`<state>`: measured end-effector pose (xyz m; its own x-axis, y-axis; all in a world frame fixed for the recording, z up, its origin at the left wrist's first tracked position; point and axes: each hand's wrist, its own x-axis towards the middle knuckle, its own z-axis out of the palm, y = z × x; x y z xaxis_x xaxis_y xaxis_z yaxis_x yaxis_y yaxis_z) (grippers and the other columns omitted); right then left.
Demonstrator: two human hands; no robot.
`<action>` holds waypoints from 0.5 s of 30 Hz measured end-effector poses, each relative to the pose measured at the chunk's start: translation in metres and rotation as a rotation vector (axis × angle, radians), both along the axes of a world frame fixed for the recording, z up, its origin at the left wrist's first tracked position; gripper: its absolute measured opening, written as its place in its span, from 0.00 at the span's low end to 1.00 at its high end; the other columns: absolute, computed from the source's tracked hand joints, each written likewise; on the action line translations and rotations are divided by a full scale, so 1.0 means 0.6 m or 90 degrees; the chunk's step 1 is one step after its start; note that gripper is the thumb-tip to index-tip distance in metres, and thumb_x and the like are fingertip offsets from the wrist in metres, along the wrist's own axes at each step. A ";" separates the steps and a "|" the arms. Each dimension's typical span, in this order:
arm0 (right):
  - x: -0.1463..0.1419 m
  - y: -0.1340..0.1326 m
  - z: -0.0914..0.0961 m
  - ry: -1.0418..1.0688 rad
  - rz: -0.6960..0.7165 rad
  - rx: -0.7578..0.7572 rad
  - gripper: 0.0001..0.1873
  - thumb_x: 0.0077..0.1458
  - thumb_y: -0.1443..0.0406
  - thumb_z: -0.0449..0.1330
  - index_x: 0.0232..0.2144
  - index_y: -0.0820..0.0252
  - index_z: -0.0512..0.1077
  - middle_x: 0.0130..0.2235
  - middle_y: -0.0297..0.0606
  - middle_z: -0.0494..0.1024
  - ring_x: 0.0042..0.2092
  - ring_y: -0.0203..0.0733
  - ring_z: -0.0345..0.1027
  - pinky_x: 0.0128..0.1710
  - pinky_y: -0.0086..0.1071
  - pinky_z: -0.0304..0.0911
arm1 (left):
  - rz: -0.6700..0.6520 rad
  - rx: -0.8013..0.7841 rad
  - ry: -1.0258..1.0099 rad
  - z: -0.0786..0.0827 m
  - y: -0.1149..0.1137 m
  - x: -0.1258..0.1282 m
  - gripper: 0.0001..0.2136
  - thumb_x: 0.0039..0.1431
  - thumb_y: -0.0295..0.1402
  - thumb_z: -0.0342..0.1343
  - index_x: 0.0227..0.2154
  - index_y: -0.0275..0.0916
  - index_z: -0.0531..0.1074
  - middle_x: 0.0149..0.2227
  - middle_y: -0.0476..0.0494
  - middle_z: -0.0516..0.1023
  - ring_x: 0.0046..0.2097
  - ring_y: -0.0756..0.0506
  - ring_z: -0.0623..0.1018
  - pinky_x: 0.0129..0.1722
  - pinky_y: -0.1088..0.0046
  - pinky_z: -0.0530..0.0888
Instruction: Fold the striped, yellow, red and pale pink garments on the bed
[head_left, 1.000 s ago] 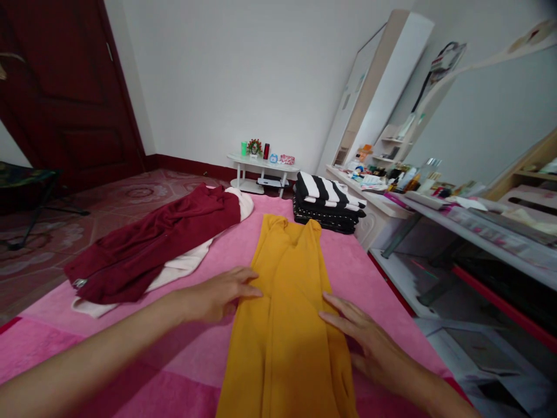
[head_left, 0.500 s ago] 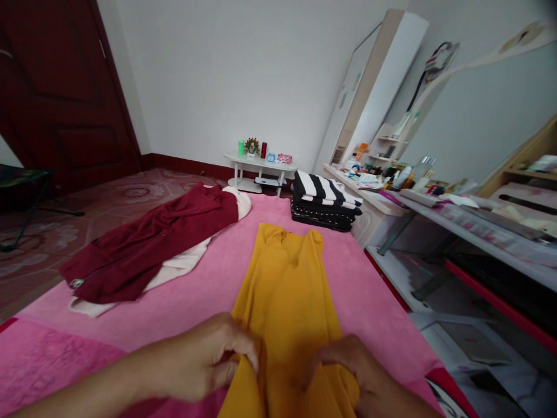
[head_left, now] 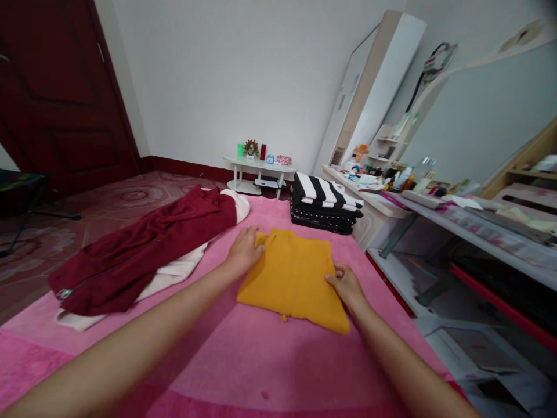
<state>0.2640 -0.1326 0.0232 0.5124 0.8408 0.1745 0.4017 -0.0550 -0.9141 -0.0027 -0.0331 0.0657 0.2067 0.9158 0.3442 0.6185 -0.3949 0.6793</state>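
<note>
A yellow top lies folded in half on the pink bedspread, its wider edge toward me. At its upper left corner, my left hand has the cloth between thumb and fingers. My right hand pinches the right edge, with the thumb on top and the fingers partly hidden below. A small yellow tab pokes out from the near edge.
Left on the bed lies a dark red zip garment over a cream one. Folded clothes, black-and-white striped on top, are stacked at the far right. A cluttered dressing table stands beside the bed.
The yellow top's near part has been folded over away from me, making it shorter. Both hands have moved forward with it, the left to the far corner, the right to the side edge.
</note>
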 end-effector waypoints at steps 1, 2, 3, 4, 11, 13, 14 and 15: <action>0.008 0.009 -0.004 -0.069 -0.032 0.008 0.25 0.38 0.59 0.63 0.42 0.62 0.69 0.38 0.43 0.76 0.36 0.47 0.71 0.39 0.43 0.67 | -0.016 0.045 0.053 -0.002 -0.002 0.010 0.22 0.52 0.30 0.56 0.52 0.37 0.65 0.53 0.36 0.67 0.54 0.41 0.69 0.53 0.63 0.67; 0.010 0.017 -0.001 -0.136 -0.047 0.022 0.27 0.40 0.59 0.61 0.45 0.62 0.68 0.42 0.45 0.74 0.39 0.47 0.70 0.42 0.43 0.66 | -0.047 0.081 0.093 -0.002 -0.009 0.022 0.22 0.53 0.31 0.55 0.53 0.38 0.65 0.55 0.36 0.65 0.56 0.40 0.67 0.55 0.63 0.65; 0.006 0.025 0.007 -0.203 -0.041 0.043 0.27 0.43 0.60 0.59 0.47 0.62 0.67 0.46 0.47 0.72 0.43 0.47 0.69 0.46 0.43 0.64 | -0.085 0.109 0.125 -0.002 -0.018 0.036 0.21 0.55 0.34 0.54 0.53 0.39 0.65 0.57 0.37 0.63 0.58 0.40 0.64 0.57 0.63 0.63; -0.003 0.034 0.018 -0.275 -0.021 0.069 0.25 0.45 0.60 0.57 0.48 0.62 0.66 0.48 0.47 0.70 0.46 0.47 0.67 0.48 0.42 0.63 | -0.122 0.133 0.155 -0.002 -0.027 0.051 0.20 0.57 0.36 0.53 0.52 0.41 0.66 0.58 0.39 0.62 0.59 0.40 0.63 0.58 0.62 0.60; -0.079 0.110 0.023 -0.546 0.038 -0.088 0.21 0.57 0.59 0.50 0.51 0.54 0.68 0.59 0.41 0.63 0.61 0.49 0.50 0.59 0.48 0.46 | -0.126 0.033 0.304 -0.060 -0.017 0.112 0.23 0.62 0.47 0.42 0.56 0.48 0.64 0.65 0.45 0.53 0.66 0.35 0.48 0.61 0.46 0.46; -0.079 0.118 -0.005 -0.566 0.032 -0.160 0.22 0.59 0.58 0.48 0.54 0.52 0.65 0.61 0.40 0.59 0.64 0.50 0.43 0.59 0.54 0.43 | -0.107 0.010 0.303 -0.081 -0.003 0.107 0.23 0.63 0.47 0.38 0.57 0.49 0.63 0.66 0.47 0.51 0.66 0.36 0.46 0.61 0.47 0.46; -0.078 0.119 -0.016 -0.566 0.030 -0.176 0.22 0.60 0.57 0.46 0.55 0.51 0.64 0.62 0.38 0.58 0.65 0.50 0.40 0.59 0.56 0.42 | -0.107 0.012 0.301 -0.087 0.002 0.104 0.23 0.63 0.48 0.38 0.58 0.50 0.63 0.66 0.48 0.50 0.67 0.37 0.46 0.62 0.48 0.46; -0.075 0.120 -0.025 -0.564 0.031 -0.182 0.23 0.60 0.56 0.46 0.56 0.50 0.63 0.63 0.37 0.56 0.65 0.49 0.38 0.59 0.57 0.41 | -0.110 0.016 0.300 -0.091 0.005 0.101 0.24 0.62 0.48 0.38 0.58 0.50 0.62 0.66 0.49 0.50 0.67 0.37 0.46 0.62 0.49 0.47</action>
<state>0.2191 -0.0607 0.0081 0.2543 0.9292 0.2681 0.9539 -0.1953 -0.2280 0.0577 -0.0302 0.0110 0.4935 0.8469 0.1980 0.7796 -0.5317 0.3310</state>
